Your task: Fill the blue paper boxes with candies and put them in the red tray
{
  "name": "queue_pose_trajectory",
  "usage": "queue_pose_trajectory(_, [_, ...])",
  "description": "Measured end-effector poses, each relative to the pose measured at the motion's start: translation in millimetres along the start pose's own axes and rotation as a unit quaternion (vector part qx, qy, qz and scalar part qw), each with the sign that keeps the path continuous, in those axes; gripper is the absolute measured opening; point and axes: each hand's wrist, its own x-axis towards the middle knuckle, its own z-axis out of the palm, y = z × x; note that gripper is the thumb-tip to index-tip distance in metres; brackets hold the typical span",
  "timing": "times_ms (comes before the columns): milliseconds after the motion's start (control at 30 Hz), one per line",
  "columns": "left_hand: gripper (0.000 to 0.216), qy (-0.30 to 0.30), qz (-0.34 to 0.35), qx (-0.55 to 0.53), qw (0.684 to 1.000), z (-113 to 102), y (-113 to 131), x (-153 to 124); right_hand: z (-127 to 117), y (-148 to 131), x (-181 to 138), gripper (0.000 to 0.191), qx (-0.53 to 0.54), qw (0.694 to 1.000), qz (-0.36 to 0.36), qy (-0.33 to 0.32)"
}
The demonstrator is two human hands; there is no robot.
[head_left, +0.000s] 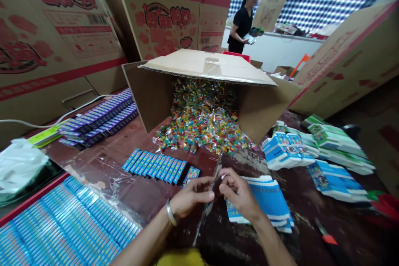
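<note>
Fingertips [206,183] meeting low at centre over the dark table [149,195]. Left hand [190,199], bangle [170,213] at the wrist, and right hand [240,197] both pinched on a thin flat piece [217,166] held edge-on, too slim to name. Just under the right hand, a stack of flat blue-and-white carton blanks [271,199]. Just beyond the left, a row of small blue boxes [156,166]. Farther back, a tipped cardboard box [149,91] spilling wrapped candies [202,124].

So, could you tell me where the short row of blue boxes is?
Head view, centre-left: the short row of blue boxes lies between the candy pile and the left hand.
</note>
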Motion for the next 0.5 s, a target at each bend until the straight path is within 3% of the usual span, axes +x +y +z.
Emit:
queue_pose_trajectory(100, [0.052,-0.046,-0.02,0.035,0.998,-2,-1,-6,-8,-8,2,0.021,0.008,0.995,0.058,-0.076])
queue_pose_trajectory(200, [0.042,-0.03,-0.026,0.068,0.997,-1,-4,-11,-14,-14,3,0.023,-0.011,0.982,0.1,-0.16])
queue_pose_trajectory(233, [0.039,-0.01,-0.026,0.07,0.997,-1,-4,-12,-14,-15,4,0.023,-0.016,0.982,0.099,-0.161])
queue_pose_trajectory(400, [0.033,0.131,0.04,0.041,0.99,1,-8,-10,-3,-7,7,0.033,-0.002,0.998,0.027,0.053])
queue_pose_trajectory(500, [0.029,0.192,0.07,0.02,0.979,4,-15,-6,11,4,6,0.023,-0.007,0.997,0.008,0.074])
